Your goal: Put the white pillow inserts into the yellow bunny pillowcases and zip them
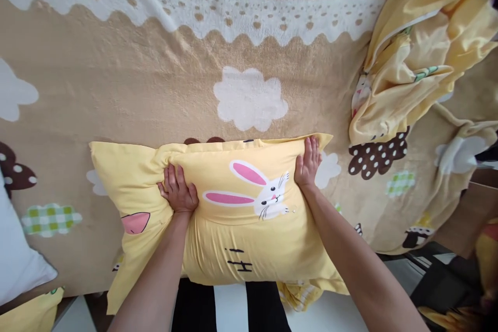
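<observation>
A yellow pillow (pixel 221 238) in a case printed with a white rabbit and the word "Hi" lies at the near edge of the bed. My left hand (pixel 179 189) rests on its left part, fingers spread and palm down, where the stuffing ends and the loose case continues to the left. At the upper right corner of the pillow, my right hand (pixel 308 162) presses flat with its fingers stretched out. Neither hand grips anything that I can see.
A tan blanket (pixel 136 83) with cloud prints covers the bed. Crumpled yellow bedding (pixel 420 57) lies at the right. A white pillow (pixel 17 249) sits at the left edge, with yellow cloth (pixel 37 314) below it.
</observation>
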A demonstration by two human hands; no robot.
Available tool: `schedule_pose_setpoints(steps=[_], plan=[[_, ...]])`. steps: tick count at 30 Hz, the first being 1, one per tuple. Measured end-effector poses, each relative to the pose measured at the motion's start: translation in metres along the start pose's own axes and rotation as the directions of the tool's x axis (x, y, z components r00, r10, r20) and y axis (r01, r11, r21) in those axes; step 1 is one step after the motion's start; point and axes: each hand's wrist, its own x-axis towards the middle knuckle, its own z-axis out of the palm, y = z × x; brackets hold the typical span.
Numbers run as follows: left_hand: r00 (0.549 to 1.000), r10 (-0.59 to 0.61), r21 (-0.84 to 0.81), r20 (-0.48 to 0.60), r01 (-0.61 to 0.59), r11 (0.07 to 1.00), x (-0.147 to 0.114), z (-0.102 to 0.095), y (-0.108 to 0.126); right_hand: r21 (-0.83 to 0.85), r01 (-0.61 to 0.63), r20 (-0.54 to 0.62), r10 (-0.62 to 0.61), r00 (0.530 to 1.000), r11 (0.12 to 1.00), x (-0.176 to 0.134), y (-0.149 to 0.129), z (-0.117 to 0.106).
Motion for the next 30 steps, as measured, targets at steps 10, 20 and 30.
schedule_pose_setpoints(steps=[10,20,30], plan=[[0.998,-0.018,-0.094,-0.058,0.012,0.996,0.024,-0.023,0.015,0.165,-0.131,0.209,0.096,0.973,0.978,0.002,-0.043,-0.097],[0.981,0.191,-0.205,0.022,-0.183,0.962,-0.029,-0.131,0.000,0.198,0.478,0.125,-0.506,0.853,0.856,-0.201,-0.191,-0.057],[0.885,-0.392,-0.179,0.250,0.440,0.880,-0.143,-0.113,-0.122,-0.003,0.181,0.104,-0.180,0.978,0.983,-0.263,-0.020,-0.044]])
